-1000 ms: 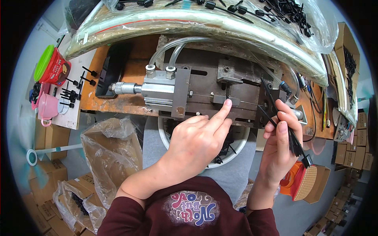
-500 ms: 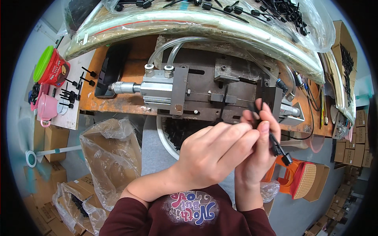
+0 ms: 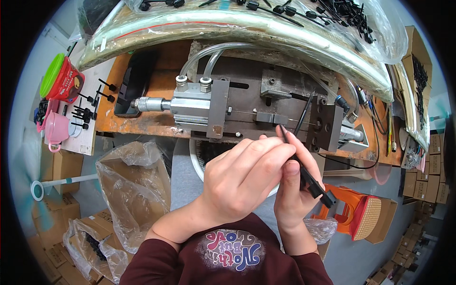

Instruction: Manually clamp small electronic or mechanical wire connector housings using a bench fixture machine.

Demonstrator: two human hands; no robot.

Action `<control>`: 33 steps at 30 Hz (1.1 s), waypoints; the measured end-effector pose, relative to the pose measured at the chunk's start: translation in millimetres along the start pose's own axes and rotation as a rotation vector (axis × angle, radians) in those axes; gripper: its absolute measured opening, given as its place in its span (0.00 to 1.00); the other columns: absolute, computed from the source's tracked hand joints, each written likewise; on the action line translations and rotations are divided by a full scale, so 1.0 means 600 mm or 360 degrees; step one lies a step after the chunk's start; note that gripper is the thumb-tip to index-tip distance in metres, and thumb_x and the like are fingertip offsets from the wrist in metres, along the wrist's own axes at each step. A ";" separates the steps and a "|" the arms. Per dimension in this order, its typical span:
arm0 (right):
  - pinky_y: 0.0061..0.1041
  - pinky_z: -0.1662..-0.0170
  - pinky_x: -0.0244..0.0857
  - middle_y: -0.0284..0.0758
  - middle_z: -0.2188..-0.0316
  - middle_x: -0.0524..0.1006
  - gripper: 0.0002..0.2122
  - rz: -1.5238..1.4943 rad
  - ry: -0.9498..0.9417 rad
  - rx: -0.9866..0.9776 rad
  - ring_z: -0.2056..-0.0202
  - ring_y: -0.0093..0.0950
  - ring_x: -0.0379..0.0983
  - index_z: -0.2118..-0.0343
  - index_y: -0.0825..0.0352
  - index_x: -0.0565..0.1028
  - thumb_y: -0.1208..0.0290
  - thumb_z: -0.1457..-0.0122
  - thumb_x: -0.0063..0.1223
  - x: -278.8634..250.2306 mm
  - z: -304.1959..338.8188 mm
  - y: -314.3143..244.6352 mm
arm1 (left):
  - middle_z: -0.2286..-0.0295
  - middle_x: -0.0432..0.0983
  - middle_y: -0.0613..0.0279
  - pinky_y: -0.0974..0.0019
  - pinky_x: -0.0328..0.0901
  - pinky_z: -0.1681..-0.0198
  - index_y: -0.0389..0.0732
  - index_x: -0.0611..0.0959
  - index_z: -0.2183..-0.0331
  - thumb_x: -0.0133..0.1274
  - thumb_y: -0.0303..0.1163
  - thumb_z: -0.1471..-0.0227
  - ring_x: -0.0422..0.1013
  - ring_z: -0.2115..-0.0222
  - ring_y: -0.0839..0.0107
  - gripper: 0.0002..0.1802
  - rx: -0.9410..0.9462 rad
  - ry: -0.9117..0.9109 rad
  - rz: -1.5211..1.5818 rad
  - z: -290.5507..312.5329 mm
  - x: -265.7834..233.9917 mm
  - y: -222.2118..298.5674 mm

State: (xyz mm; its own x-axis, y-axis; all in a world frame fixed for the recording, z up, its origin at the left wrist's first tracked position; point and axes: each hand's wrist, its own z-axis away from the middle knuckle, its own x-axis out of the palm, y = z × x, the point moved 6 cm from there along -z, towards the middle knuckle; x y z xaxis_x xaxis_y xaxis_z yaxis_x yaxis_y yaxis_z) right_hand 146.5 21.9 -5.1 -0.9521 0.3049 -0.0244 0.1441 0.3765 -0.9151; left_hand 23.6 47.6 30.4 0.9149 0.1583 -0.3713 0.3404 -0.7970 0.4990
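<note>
My right hand (image 3: pixel 298 190) is closed round a slender black plastic stem (image 3: pixel 308 179) with a thicker, knobbed end; the stem tilts down to the right. My left hand (image 3: pixel 247 173) lies against it with curled fingers, and its fingertips, with whatever they grip, are hidden behind the knuckles. A second thin black rod (image 3: pixel 304 114) slants up from behind my right fingers, in front of the metal fixture; where its lower end is held, I cannot tell. Beyond my hands, the fixture's small grey block (image 3: pixel 271 118) sits between two pneumatic cylinders, the left one (image 3: pixel 191 105) being silver.
Clear hoses (image 3: pixel 228 46) arch over the fixture. Black stems lie on the plastic-covered ledge (image 3: pixel 247 23) behind. A phone (image 3: pixel 135 85) and a pink cup (image 3: pixel 58 129) are at left. Below the bench are a white basket (image 3: pixel 195 159), a plastic-lined carton (image 3: pixel 135 190) and an orange stool (image 3: pixel 351 213).
Both hands have shifted a little left and nearer to me with the black stem. The black piece seen across the grey block is gone from there, and a thin rod now slants near the fixture's right end.
</note>
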 end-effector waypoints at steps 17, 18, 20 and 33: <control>0.17 0.75 0.67 0.48 0.61 0.79 0.14 -0.0273 0.0200 0.0275 0.78 0.24 0.75 0.49 0.75 0.70 0.76 0.35 0.48 -0.077 -0.006 0.004 | 0.59 0.79 0.54 0.65 0.72 0.65 0.36 0.84 0.68 0.68 0.27 0.64 0.76 0.69 0.63 0.16 -0.0200 -0.0345 -0.0182 0.021 0.006 -0.026; 0.18 0.74 0.68 0.49 0.60 0.79 0.14 -0.0300 0.0214 0.0297 0.77 0.25 0.75 0.49 0.76 0.70 0.76 0.35 0.48 -0.076 -0.006 0.008 | 0.54 0.78 0.54 0.63 0.72 0.61 0.36 0.83 0.68 0.67 0.29 0.63 0.77 0.68 0.61 0.15 -0.0176 -0.0363 -0.0228 0.027 0.014 -0.031; 0.20 0.72 0.71 0.51 0.59 0.78 0.15 -0.0352 0.0241 0.0340 0.74 0.27 0.77 0.48 0.76 0.69 0.77 0.35 0.48 -0.073 -0.005 0.016 | 0.53 0.78 0.55 0.63 0.72 0.61 0.37 0.83 0.68 0.66 0.30 0.62 0.77 0.68 0.62 0.15 -0.0121 -0.0409 -0.0269 0.032 0.026 -0.032; 0.31 0.60 0.78 0.57 0.51 0.73 0.15 -0.0106 0.0283 0.0050 0.60 0.41 0.80 0.48 0.79 0.67 0.74 0.32 0.42 -0.068 -0.009 -0.002 | 0.53 0.79 0.60 0.69 0.69 0.70 0.40 0.83 0.69 0.66 0.30 0.62 0.75 0.75 0.68 0.14 -0.0140 -0.0554 -0.0432 0.021 0.039 -0.036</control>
State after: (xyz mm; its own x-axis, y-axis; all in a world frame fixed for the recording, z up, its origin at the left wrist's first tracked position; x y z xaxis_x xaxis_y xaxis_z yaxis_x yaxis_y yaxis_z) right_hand 186.7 13.5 -0.8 -0.8961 0.4311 0.1053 0.0715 0.3744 -0.9245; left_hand 34.8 61.2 1.0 0.6674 0.1374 -0.7319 0.5890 -0.6988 0.4059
